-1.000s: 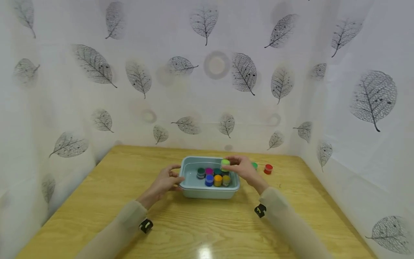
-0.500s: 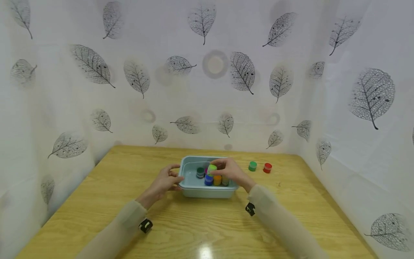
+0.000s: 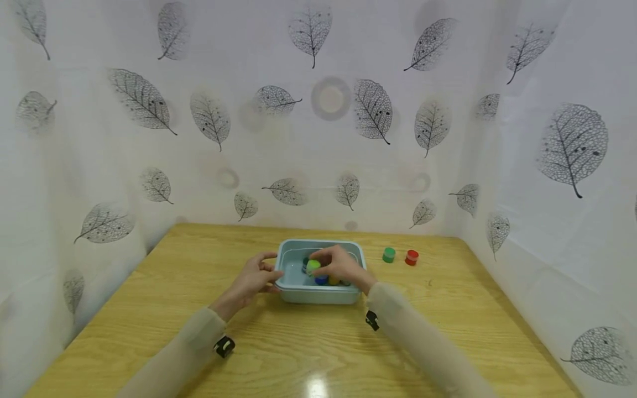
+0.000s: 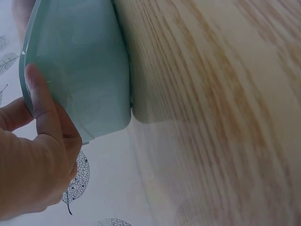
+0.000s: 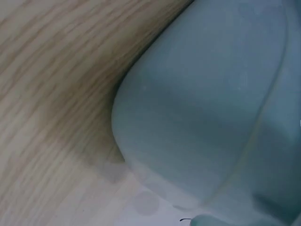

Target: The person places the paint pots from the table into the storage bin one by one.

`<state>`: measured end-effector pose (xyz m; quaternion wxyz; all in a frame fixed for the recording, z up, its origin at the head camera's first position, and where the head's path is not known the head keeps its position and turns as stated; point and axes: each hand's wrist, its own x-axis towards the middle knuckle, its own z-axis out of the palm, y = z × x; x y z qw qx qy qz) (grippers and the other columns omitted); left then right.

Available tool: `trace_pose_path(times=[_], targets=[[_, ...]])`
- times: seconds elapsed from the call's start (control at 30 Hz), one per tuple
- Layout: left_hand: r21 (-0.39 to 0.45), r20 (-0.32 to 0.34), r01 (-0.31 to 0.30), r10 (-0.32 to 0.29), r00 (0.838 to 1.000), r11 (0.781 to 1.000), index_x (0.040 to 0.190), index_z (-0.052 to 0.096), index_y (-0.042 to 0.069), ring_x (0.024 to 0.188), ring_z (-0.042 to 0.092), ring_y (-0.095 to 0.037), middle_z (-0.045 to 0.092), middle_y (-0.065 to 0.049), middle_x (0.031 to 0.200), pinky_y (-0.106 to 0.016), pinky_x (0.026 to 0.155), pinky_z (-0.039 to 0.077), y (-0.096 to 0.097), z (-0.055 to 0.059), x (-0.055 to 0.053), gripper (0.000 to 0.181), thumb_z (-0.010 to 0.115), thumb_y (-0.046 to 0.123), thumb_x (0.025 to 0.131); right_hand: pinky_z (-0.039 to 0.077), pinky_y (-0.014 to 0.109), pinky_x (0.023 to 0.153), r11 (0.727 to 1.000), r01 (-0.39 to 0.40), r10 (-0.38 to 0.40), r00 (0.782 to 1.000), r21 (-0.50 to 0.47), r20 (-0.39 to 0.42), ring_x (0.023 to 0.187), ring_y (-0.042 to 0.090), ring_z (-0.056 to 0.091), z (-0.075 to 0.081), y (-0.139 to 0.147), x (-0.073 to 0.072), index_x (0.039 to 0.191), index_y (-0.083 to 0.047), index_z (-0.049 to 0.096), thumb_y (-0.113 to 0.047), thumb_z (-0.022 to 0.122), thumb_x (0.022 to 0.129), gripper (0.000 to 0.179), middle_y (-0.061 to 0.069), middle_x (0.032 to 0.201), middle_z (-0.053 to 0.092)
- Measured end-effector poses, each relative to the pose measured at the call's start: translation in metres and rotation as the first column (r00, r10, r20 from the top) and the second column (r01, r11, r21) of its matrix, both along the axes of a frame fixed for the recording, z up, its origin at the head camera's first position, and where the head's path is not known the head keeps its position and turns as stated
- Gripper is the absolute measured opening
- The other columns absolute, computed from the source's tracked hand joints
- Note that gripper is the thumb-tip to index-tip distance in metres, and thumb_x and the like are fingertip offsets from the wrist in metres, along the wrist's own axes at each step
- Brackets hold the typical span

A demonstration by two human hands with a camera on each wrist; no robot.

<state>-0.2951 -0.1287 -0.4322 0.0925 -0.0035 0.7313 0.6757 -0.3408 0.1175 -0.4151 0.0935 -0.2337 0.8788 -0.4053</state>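
In the head view a pale blue-green plastic basin [image 3: 320, 297] stands on the wooden table. My left hand [image 3: 254, 279] grips its left rim; the left wrist view shows thumb and fingers on either side of that rim. Inside the basin, my right hand [image 3: 338, 264] pinches a small paint pot with a lime-green lid [image 3: 313, 267]. Under and around that hand are a blue pot [image 3: 321, 281], an orange pot [image 3: 333, 281] and a dark green pot [image 3: 305, 263], with others hidden behind it. Only the basin's outer wall [image 5: 188, 117] fills the right wrist view, without the hand.
Right of the basin, a green pot [image 3: 389, 255] and a red pot [image 3: 411, 257] stand on the table [image 3: 318, 342]. A white leaf-patterned curtain [image 3: 224, 193] encloses the table at the back and sides.
My right hand has carried the lime-lidded pot leftward from the basin's back right and lowered it beside the dark green pot. The left hand has stayed on the rim.
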Motion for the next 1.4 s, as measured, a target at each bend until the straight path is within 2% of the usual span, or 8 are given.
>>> trace_pose_path(times=[0.13, 0.43, 0.6, 0.7, 0.87, 1.03, 1.27, 1.4], targets=[[-0.007, 0.0, -0.003, 0.003, 1.0, 1.0, 0.145, 0.04, 0.006, 0.087, 0.066, -0.027, 0.049, -0.013, 0.103, -0.035, 0.069, 0.063, 0.0, 0.001, -0.001, 0.06, 0.065, -0.002, 0.091, 0.053, 0.028, 0.077, 0.999, -0.033, 0.034, 0.999, 0.029, -0.042, 0.086, 0.012, 0.058, -0.004, -0.006, -0.003, 0.12, -0.006, 0.069, -0.017, 0.081, 0.081, 0.042, 0.002, 0.099, 0.069], [-0.009, 0.001, 0.013, -0.013, 1.0, 1.0, 0.144, 0.039, 0.004, 0.085, 0.065, -0.025, 0.049, -0.015, 0.105, -0.036, 0.071, 0.063, -0.001, 0.004, 0.002, 0.059, 0.065, -0.001, 0.091, 0.058, 0.031, 0.086, 0.995, -0.053, 0.057, 0.997, 0.08, -0.058, 0.095, 0.016, 0.066, -0.01, -0.013, -0.007, 0.119, -0.007, 0.07, -0.014, 0.082, 0.079, 0.042, 0.006, 0.11, 0.072], [-0.003, -0.003, 0.017, -0.017, 1.0, 1.0, 0.145, 0.038, 0.003, 0.086, 0.065, -0.025, 0.049, -0.016, 0.105, -0.035, 0.07, 0.063, 0.0, 0.006, 0.002, 0.06, 0.065, -0.001, 0.091, 0.058, 0.032, 0.085, 0.993, -0.042, 0.049, 0.997, 0.108, -0.066, 0.094, 0.017, 0.066, -0.01, -0.015, -0.009, 0.118, -0.004, 0.07, -0.01, 0.082, 0.079, 0.041, 0.008, 0.109, 0.072], [-0.003, -0.008, 0.014, -0.014, 1.0, 1.0, 0.145, 0.037, 0.003, 0.084, 0.064, -0.024, 0.048, -0.015, 0.104, -0.034, 0.069, 0.063, -0.001, 0.006, 0.003, 0.061, 0.065, -0.002, 0.091, 0.058, 0.029, 0.082, 0.991, -0.046, 0.056, 0.996, 0.123, -0.072, 0.091, 0.015, 0.065, -0.012, -0.016, -0.01, 0.116, -0.004, 0.071, -0.01, 0.082, 0.078, 0.04, 0.007, 0.107, 0.072], [-0.003, -0.011, 0.012, -0.012, 1.0, 1.0, 0.144, 0.039, 0.003, 0.083, 0.064, -0.024, 0.049, -0.014, 0.102, -0.036, 0.069, 0.063, 0.0, 0.004, 0.004, 0.059, 0.065, -0.002, 0.091, 0.056, 0.026, 0.076, 0.989, -0.048, 0.057, 0.996, 0.142, -0.064, 0.087, 0.014, 0.064, -0.013, -0.018, -0.01, 0.114, -0.002, 0.071, -0.009, 0.083, 0.076, 0.04, 0.007, 0.103, 0.073], [-0.003, -0.019, 0.013, -0.013, 1.0, 1.0, 0.143, 0.041, 0.003, 0.085, 0.064, -0.028, 0.049, -0.015, 0.101, -0.036, 0.068, 0.063, -0.001, 0.001, 0.004, 0.058, 0.065, -0.002, 0.091, 0.055, 0.026, 0.075, 0.99, -0.045, 0.055, 0.996, 0.135, -0.071, 0.088, 0.019, 0.064, -0.013, -0.019, -0.007, 0.115, 0.0, 0.071, -0.007, 0.083, 0.076, 0.042, 0.01, 0.101, 0.071], [-0.002, -0.015, 0.011, -0.011, 1.0, 1.0, 0.143, 0.04, 0.004, 0.086, 0.065, -0.028, 0.051, -0.017, 0.104, -0.036, 0.068, 0.063, -0.001, -0.003, 0.003, 0.058, 0.065, -0.003, 0.091, 0.055, 0.027, 0.076, 0.99, -0.033, 0.046, 0.995, 0.137, -0.088, 0.086, 0.013, 0.06, -0.016, -0.019, -0.006, 0.116, -0.003, 0.071, -0.01, 0.082, 0.078, 0.04, 0.008, 0.101, 0.068], [-0.012, -0.021, 0.009, -0.009, 1.0, 1.0, 0.144, 0.04, 0.005, 0.085, 0.065, -0.027, 0.052, -0.017, 0.105, -0.036, 0.069, 0.063, -0.001, -0.003, 0.003, 0.059, 0.065, -0.002, 0.091, 0.056, 0.03, 0.079, 0.99, -0.027, 0.04, 0.995, 0.14, -0.091, 0.089, 0.016, 0.062, -0.015, -0.019, -0.005, 0.116, -0.003, 0.071, -0.008, 0.08, 0.08, 0.037, 0.01, 0.103, 0.068]])
